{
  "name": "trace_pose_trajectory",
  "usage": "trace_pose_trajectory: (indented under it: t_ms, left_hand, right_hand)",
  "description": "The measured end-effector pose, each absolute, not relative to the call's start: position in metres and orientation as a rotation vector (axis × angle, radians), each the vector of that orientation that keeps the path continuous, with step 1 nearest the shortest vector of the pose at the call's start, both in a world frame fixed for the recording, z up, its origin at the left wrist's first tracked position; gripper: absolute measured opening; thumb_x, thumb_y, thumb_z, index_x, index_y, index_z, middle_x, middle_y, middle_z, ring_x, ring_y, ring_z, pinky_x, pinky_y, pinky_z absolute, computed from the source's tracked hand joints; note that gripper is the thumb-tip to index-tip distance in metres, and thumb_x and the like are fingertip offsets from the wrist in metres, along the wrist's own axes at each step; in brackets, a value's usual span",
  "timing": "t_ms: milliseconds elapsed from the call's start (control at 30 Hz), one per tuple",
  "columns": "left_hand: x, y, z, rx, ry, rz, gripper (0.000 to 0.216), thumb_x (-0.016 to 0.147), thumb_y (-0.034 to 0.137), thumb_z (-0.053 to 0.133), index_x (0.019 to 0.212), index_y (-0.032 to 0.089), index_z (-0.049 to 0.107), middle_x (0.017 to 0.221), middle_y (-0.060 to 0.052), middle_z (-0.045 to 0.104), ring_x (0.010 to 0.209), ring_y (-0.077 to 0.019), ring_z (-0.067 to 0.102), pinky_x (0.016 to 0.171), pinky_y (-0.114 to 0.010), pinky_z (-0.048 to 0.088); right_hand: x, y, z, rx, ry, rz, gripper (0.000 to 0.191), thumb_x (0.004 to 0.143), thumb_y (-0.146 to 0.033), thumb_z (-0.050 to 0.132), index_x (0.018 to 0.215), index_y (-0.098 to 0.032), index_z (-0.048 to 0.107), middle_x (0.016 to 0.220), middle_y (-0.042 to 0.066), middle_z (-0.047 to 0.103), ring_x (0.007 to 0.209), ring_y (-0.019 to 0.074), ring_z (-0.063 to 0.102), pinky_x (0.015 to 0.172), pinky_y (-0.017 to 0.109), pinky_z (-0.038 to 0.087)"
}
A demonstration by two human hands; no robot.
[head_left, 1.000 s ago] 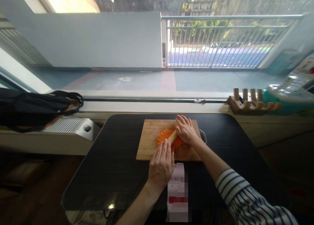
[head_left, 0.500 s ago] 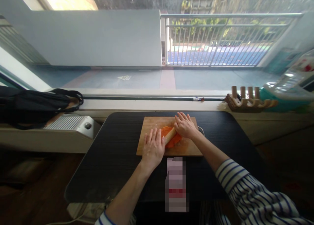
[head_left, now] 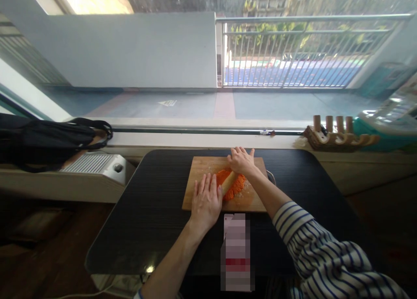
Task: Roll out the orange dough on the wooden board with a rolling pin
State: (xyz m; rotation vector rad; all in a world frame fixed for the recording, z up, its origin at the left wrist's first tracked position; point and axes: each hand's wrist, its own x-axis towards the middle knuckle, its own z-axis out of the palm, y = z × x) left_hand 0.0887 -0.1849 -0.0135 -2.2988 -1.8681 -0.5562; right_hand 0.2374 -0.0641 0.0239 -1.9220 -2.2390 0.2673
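A wooden cutting board [head_left: 198, 168] lies on a black table [head_left: 153, 220]. On it is a flat orange sheet of dough [head_left: 239, 184] with a light wooden rolling pin [head_left: 228, 181] across it at a slant. My left hand [head_left: 205, 201] lies flat with fingers stretched over the pin's near end. My right hand [head_left: 241, 160] lies flat, fingers spread, on the pin's far end at the board's back edge. My right arm wears a striped sleeve.
A blurred pink-and-white object [head_left: 236, 251] stands at the table's near edge. A metal ring [head_left: 271, 176] peeks out at the board's right. A white appliance [head_left: 97, 166] and black bag [head_left: 45, 138] sit left; a wooden rack [head_left: 339, 136] sits on the windowsill right.
Both hands and the rolling pin have moved away from me over the dough. The left hand went from the board's near edge further onto the board.
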Motion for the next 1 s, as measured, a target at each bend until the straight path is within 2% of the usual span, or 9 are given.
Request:
trace_pose_trajectory:
  t_ms: [267,533,1000]
  left_hand:
    - [0.094,-0.188,-0.008,-2.362,-1.782,-0.504,0.048,0.095,0.026,0.028,0.132,0.002,0.047,0.139,-0.02,0.047,0.133,-0.0275,0.039,0.108,-0.048,0.035]
    - [0.105,-0.199,-0.003,-2.407,-1.687,-0.43,0.048,0.094,0.024,0.032,0.137,0.004,0.041,0.144,-0.018,0.04,0.137,-0.0289,0.03,0.11,-0.048,0.033]
    - [0.115,-0.213,-0.004,-2.497,-1.538,-0.341,0.046,0.095,0.021,0.034,0.137,0.003,0.041,0.143,-0.019,0.041,0.136,-0.0289,0.032,0.11,-0.047,0.034]
  right_hand:
    - [0.248,-0.071,0.015,-1.847,-2.291,0.221,0.046,0.089,-0.028,0.031,0.13,-0.019,0.05,0.142,0.011,0.044,0.135,0.0265,0.029,0.108,0.063,0.014]
    - [0.261,-0.08,0.004,-1.898,-2.255,0.182,0.051,0.09,-0.027,0.028,0.139,-0.02,0.043,0.151,0.006,0.033,0.14,0.0271,0.021,0.11,0.06,0.015]
    - [0.277,-0.099,0.001,-1.992,-2.232,0.181,0.057,0.088,-0.024,0.025,0.141,-0.007,0.038,0.155,0.012,0.021,0.14,0.0265,0.022,0.112,0.055,0.016]
